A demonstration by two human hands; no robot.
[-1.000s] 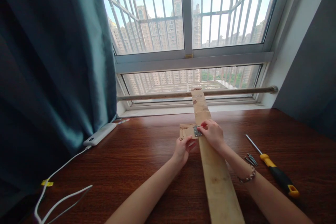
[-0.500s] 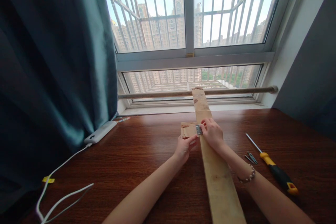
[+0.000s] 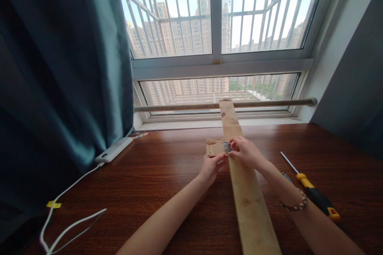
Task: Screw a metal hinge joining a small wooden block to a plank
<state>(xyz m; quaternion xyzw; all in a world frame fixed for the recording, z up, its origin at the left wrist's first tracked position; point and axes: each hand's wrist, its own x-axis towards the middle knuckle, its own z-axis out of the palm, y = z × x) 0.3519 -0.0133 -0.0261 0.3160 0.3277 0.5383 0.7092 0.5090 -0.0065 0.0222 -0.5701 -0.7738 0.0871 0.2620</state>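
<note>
A long wooden board (image 3: 249,203) runs away from me across the table to the window. Against its left side lies a short wooden piece (image 3: 214,148), with a small metal hinge (image 3: 226,147) where the two meet. My left hand (image 3: 211,168) grips the near edge of the short piece, its fingertips close to the hinge's lower corner. Above the long board, my right hand (image 3: 244,151) pinches the hinge's right side between thumb and fingers. Parts of the hinge are covered by those fingertips.
A screwdriver (image 3: 314,195) with a yellow and black handle lies on the right of the brown table (image 3: 167,175). Several screws (image 3: 287,177) are partly hidden by my right forearm. A white power strip (image 3: 114,150) and its cable are at left, beside a blue curtain (image 3: 104,67).
My right hand has shifted slightly right, and its thumb now shows at the hinge. The right forearm has swung right, covering part of the screws. My left hand stays put.
</note>
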